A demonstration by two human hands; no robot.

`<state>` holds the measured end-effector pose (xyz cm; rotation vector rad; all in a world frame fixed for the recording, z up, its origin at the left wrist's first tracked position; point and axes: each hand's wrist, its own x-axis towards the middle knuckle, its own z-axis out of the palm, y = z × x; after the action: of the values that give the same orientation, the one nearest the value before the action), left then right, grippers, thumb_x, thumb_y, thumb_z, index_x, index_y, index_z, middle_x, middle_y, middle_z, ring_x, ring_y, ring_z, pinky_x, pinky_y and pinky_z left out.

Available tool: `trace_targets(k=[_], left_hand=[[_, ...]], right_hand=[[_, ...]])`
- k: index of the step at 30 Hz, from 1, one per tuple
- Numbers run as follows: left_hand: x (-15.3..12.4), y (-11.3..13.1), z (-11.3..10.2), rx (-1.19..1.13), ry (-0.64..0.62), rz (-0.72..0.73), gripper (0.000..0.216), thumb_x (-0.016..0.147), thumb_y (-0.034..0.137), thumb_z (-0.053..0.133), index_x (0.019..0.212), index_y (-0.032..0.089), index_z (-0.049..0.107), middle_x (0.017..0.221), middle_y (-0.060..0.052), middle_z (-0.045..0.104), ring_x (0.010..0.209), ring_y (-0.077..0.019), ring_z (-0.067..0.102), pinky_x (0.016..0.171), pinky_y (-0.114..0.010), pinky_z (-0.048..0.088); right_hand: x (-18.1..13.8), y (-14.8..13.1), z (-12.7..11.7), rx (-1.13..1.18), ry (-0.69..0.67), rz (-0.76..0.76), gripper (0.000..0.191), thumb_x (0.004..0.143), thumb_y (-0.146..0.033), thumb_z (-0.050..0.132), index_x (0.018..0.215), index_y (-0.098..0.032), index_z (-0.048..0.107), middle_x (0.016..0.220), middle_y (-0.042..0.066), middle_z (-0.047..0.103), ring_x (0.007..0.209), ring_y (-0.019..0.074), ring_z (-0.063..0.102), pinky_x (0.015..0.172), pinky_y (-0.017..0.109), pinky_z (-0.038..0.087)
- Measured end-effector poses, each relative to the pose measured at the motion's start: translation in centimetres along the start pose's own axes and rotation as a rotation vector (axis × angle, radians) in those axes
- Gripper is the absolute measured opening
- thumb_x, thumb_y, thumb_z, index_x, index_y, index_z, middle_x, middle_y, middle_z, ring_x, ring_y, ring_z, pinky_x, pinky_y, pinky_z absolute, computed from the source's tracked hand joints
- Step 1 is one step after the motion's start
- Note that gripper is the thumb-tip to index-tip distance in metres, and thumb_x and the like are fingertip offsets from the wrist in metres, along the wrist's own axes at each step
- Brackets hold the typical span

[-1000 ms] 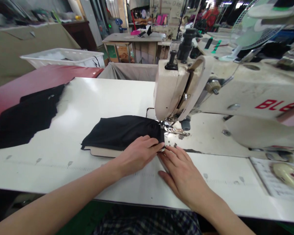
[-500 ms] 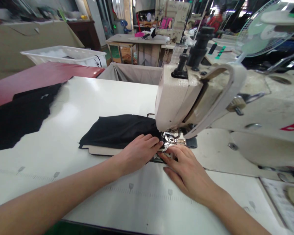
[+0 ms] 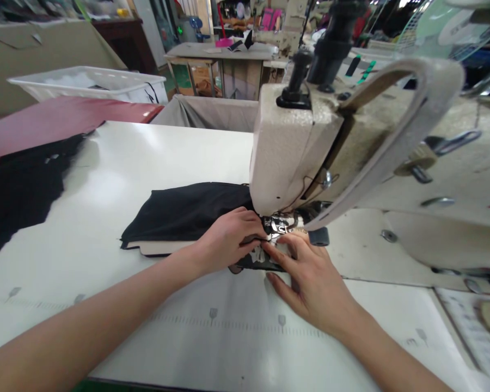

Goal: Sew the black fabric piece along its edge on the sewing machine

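A folded black fabric piece (image 3: 188, 212) with a pale underside lies on the white sewing table (image 3: 155, 158), its right end under the head of a cream sewing machine (image 3: 294, 147). My left hand (image 3: 228, 239) presses on the fabric's near right corner, fingers curled against the metal presser foot (image 3: 280, 226). Just to its right, my right hand (image 3: 310, 277) lies flat on the table, its fingertips touching the fabric edge below the foot. The needle itself is hidden by the machine head.
More black fabric (image 3: 20, 185) is spread at the table's left over a red surface (image 3: 57, 120). A white plastic bin (image 3: 90, 84) and a grey cloth bin (image 3: 212, 114) stand behind the table. Other sewing tables and a fan (image 3: 453, 27) are further back.
The view has closed in on the machine. Both hands have slid the fabric's corner forward to the presser foot, and my left fingers have curled tighter on it.
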<state>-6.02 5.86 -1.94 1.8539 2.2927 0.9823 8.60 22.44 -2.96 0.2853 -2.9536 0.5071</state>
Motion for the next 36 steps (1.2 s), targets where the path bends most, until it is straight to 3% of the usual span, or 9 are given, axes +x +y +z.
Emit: trace_targets(k=[9,20,26,36], left_hand=[[-0.7,-0.1,1.0,0.12,0.094,0.117,0.017,0.093,0.016,0.05,0.091,0.012,0.066,0.095,-0.006,0.065,0.094,-0.018,0.058,0.088,-0.033,0.048],[-0.5,0.1,1.2,0.223,0.101,0.178,0.022,0.094,0.015,0.046,0.087,0.011,0.065,0.091,-0.006,0.064,0.088,-0.0181,0.058,0.083,-0.031,0.051],[-0.5,0.3,1.2,0.257,0.085,0.169,0.019,0.093,0.014,0.047,0.088,0.011,0.065,0.091,-0.007,0.063,0.089,-0.0181,0.057,0.084,-0.032,0.052],[-0.3,-0.2,1.2,0.315,0.039,0.188,0.029,0.097,0.017,0.039,0.087,0.009,0.065,0.089,-0.009,0.063,0.09,-0.019,0.058,0.084,-0.033,0.052]], right_hand=[[0.1,0.0,-0.1,0.038,0.034,-0.014,0.042,0.088,-0.025,0.053,0.129,-0.022,0.051,0.125,0.011,0.048,0.116,0.0302,0.044,0.095,0.051,0.043],[0.0,0.2,0.0,0.07,0.055,-0.032,0.038,0.09,-0.025,0.05,0.127,-0.024,0.053,0.126,0.009,0.048,0.113,0.028,0.046,0.094,0.049,0.043],[-0.2,0.4,0.1,0.186,0.101,0.021,0.039,0.089,-0.019,0.047,0.127,-0.019,0.053,0.113,0.013,0.052,0.103,0.0264,0.051,0.086,0.045,0.048],[0.9,0.7,-0.7,0.08,0.037,0.005,0.041,0.084,-0.015,0.048,0.124,-0.021,0.053,0.113,0.011,0.053,0.098,0.0266,0.054,0.081,0.042,0.048]])
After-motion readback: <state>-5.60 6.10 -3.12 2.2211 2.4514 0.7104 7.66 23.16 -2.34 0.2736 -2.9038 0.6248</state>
